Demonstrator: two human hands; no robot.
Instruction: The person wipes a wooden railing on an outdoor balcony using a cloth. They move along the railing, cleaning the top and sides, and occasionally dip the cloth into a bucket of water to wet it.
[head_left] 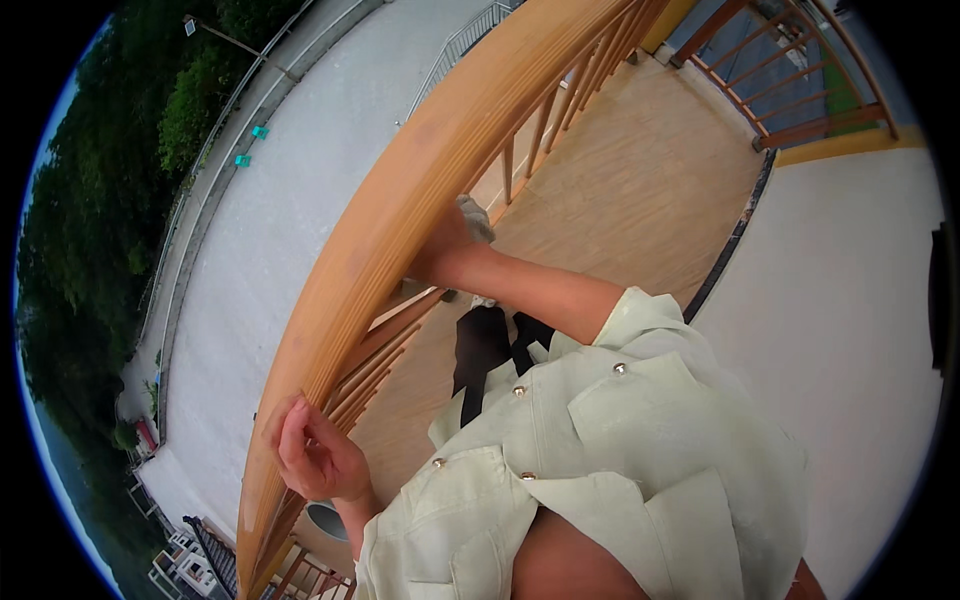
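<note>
A broad wooden handrail (400, 190) curves from the lower left to the top centre. My right hand (445, 250) is stretched out along its inner side and presses a grey cloth (476, 218) against the wood; the rail hides part of the fingers. My left hand (312, 455) is lower down, with its fingers curled around the rail's inner edge. I wear a pale green buttoned shirt (600, 440) and dark trousers (485, 350).
Wooden balusters (545, 120) run under the rail, and a plank deck (640, 190) lies beyond my legs. A second wooden railing (800, 80) stands at the top right. Far below on the left are a paved area (290, 230) and trees (90, 220).
</note>
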